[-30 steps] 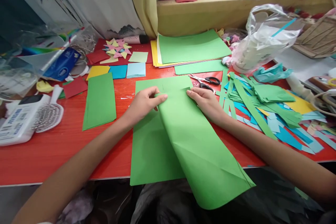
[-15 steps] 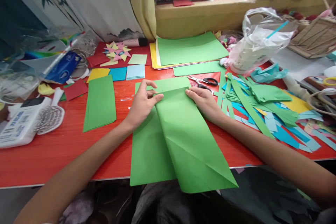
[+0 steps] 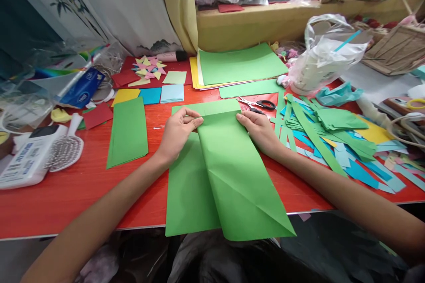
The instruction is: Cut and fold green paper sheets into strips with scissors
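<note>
A creased sheet of green paper (image 3: 245, 177) is held by its far edge between my two hands, its near end curving down past the table edge. My left hand (image 3: 179, 132) pinches the far left corner between thumb and fingers. At the far right corner, my right hand (image 3: 259, 128) grips with the thumb on top and the fingers partly hidden. Beneath lies another green sheet (image 3: 189, 190), showing on the left and beyond the held edge. Scissors (image 3: 257, 104) with black handles lie partly spread just beyond my right hand.
Green rectangles (image 3: 128, 132) lie stacked to the left, near a hairbrush (image 3: 66, 148) and a white bottle (image 3: 28, 157). Paper scraps (image 3: 335, 137) cover the right side. Large green paper (image 3: 242, 65) is stacked at the back, beside a bagged cup (image 3: 315, 66).
My left hand has closed its raised index finger down onto the paper edge. The near end of the held sheet has shifted slightly left. My right hand keeps its grip.
</note>
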{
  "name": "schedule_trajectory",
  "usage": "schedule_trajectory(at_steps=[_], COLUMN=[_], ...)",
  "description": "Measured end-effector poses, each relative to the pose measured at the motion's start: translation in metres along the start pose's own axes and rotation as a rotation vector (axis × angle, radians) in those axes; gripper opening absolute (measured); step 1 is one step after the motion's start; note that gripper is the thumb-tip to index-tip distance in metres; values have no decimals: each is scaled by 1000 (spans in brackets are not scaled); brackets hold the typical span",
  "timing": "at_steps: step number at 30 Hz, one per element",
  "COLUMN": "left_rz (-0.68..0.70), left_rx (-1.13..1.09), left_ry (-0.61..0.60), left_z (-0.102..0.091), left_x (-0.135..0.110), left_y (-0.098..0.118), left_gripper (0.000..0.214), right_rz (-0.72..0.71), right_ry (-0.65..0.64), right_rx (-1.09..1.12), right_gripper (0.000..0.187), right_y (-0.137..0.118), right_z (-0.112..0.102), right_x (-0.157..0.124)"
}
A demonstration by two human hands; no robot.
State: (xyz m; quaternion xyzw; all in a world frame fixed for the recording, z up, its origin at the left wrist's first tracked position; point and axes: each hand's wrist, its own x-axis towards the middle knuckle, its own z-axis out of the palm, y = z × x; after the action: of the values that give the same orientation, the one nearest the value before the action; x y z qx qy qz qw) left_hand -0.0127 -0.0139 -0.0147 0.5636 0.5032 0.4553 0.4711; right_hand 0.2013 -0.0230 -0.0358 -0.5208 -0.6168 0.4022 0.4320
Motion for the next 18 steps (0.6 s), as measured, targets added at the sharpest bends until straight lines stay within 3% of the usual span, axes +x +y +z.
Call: schedule_trajectory(at_steps=[9,18], left_rz=[-238,-148], left_rx=[-274,-203], left_ry=[-40,-24], left_z=[4,3], left_x=[-6,-5], left_y=[4,6], left_gripper=[22,21], right_rz=[-5,-1], right_ry=[54,71], right_rx=[19,42], right_gripper=[35,34], right_y=[-3,-2], right_z=[-1,-2], right_x=[-3,-2])
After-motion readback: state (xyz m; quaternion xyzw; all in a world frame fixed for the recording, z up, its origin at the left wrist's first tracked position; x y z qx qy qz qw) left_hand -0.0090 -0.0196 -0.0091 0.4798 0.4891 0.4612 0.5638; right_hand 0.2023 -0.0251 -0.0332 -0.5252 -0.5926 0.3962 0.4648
